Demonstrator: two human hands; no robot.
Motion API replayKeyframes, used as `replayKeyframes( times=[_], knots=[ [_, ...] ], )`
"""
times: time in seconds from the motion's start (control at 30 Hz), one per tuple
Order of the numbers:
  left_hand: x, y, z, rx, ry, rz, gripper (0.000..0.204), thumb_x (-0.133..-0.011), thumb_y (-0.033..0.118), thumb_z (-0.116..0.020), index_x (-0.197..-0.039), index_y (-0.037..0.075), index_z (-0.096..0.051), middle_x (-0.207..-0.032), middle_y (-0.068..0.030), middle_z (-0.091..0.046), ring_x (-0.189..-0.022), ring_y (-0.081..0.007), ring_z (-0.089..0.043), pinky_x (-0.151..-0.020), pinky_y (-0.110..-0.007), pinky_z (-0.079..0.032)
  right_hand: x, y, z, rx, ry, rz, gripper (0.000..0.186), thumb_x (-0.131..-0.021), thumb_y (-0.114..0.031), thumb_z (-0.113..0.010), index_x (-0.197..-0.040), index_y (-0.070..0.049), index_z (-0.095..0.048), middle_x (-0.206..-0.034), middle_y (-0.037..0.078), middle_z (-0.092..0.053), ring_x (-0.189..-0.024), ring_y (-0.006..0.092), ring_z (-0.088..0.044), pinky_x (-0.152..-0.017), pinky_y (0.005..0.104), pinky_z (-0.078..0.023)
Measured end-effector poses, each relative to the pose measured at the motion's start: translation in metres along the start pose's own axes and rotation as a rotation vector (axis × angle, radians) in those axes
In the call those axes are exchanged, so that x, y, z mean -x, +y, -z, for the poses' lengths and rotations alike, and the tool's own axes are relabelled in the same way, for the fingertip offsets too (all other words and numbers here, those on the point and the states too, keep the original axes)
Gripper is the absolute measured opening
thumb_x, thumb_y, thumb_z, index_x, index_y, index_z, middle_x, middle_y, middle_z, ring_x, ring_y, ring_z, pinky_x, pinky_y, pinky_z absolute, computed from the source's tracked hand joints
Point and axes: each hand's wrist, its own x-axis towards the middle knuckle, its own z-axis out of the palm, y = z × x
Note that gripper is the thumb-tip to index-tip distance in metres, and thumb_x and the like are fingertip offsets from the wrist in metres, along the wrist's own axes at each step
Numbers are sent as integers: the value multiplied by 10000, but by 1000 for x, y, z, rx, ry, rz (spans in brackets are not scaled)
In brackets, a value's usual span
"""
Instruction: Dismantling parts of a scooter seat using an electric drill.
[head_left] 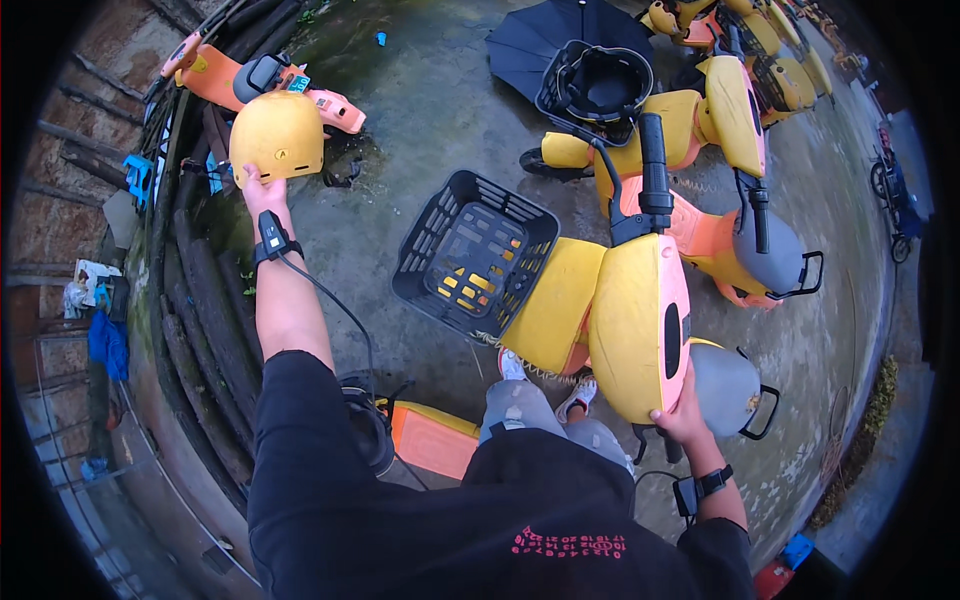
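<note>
My left hand (264, 188) is stretched out to the far left, closed on the lower rim of a yellow helmet (276, 135). Close to my body on the right, my right hand (684, 412) grips the near end of a yellow and pink handlebar cover (637, 320) on an electric scooter. Its thumb lies on the yellow shell, while the other fingers are partly hidden behind. A black plastic basket (423, 240) is fixed to the scooter's yellow front panel (553, 300). The scooter's far black handlebar grip (654, 165) points away from me.
More yellow and pink scooters (740, 110) stand at the right and far right. One holds a dark helmet (610, 80) in its basket, beside a black umbrella (520, 45). Another scooter (215, 75) is behind the yellow helmet. Dark logs (200, 330) line the left side.
</note>
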Motion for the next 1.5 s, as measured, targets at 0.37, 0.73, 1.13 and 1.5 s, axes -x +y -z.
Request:
replayKeyframes(
  times=[0.37,0.73,1.13,1.5],
  knots=[
    [29,-8,12,-330,77,81,425,-965,109,-565,-1371,66,-447,-1363,-124,-528,-1270,-286,-485,-1085,-514,-366,2,-3,5,53,5,-41,1279,-635,-515,-791,-1501,23,-19,-1425,255,-406,-1330,343,-436,-1097,417,-351],
    [167,-3,-42,-1158,-481,-124,375,-884,92,-687,-1214,-9,-542,-1128,-95,-655,-1013,-182,-621,-913,-316,-464,4,-6,5,38,-19,-24,1236,-646,-431,-798,-1507,-3,-21,-1420,238,-419,-1329,337,-435,-1104,415,-342],
    [395,-100,-24,-1878,-1030,-595,384,-745,122,-738,-1067,28,-553,-880,-142,-657,-857,-341,-637,-776,-438,-453,9,-6,11,80,-37,2,1130,-713,-293,-762,-1518,-40,-10,-1381,230,-458,-1247,304,-519,-1044,372,-407],
    [445,-206,30,-2146,-977,-524,338,-752,129,-736,-1021,64,-542,-883,-127,-671,-888,-318,-646,-779,-429,-447,15,18,27,34,-153,-11,1176,-749,-403,-751,-1491,46,43,-1372,303,-415,-1195,355,-551,-1014,357,-433]
  ],
)
